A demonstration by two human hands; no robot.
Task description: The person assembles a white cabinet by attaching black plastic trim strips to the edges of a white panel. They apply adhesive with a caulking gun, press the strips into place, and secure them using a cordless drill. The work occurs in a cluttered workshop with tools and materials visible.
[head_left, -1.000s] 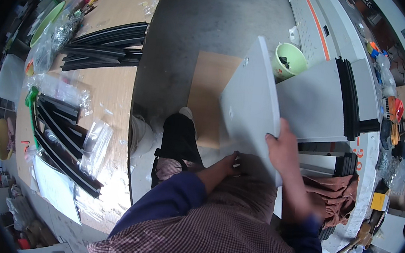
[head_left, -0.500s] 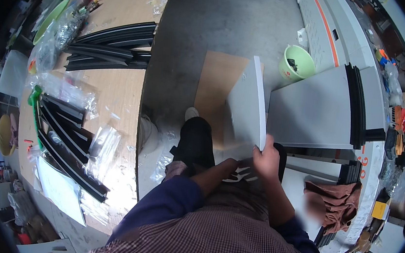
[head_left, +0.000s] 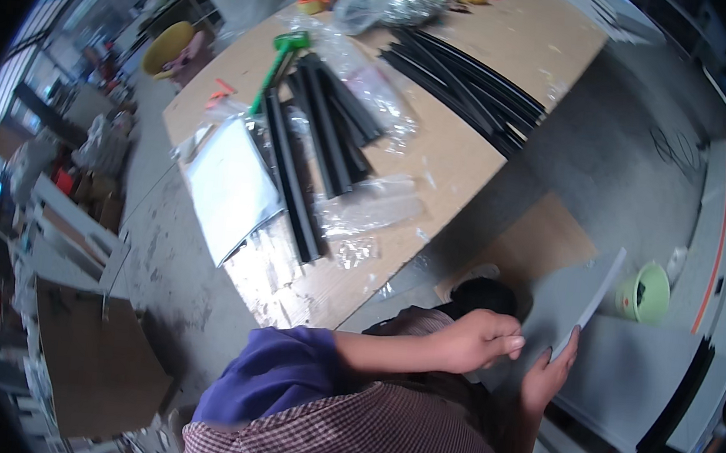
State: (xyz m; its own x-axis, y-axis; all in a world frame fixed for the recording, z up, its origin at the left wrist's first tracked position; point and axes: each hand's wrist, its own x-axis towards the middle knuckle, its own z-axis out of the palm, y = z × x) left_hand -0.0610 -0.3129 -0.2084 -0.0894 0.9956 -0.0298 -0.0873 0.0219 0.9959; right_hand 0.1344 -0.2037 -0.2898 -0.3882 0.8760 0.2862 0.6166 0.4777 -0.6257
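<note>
Head view showed a flat brown sheet (head_left: 96, 367) at lower left, with a yellow basket (head_left: 168, 49) farther up and to its right. Next came the wooden counter (head_left: 451, 178), bearing a white sheet (head_left: 231, 192), a green-headed tool (head_left: 290, 40), fanned black strips (head_left: 319, 139) and clear plastic bags (head_left: 369, 208); a bundle of dark strips (head_left: 472, 93) lay near its right edge. Beyond the counter's near corner, the left hand (head_left: 481, 341) hung close to the grey panel, its grip narrow, fingers curled in toward the thumb. A brown board (head_left: 545, 240) lay on the floor. Past it the grey panel (head_left: 562, 294) was tilted, its lower part hidden behind the hands. The right hand (head_left: 547, 380) had its grip on that panel's near edge, thumb and fingers around it. A pale green bucket (head_left: 654, 294) stood farther right, just above another grey sheet (head_left: 633, 366).
</note>
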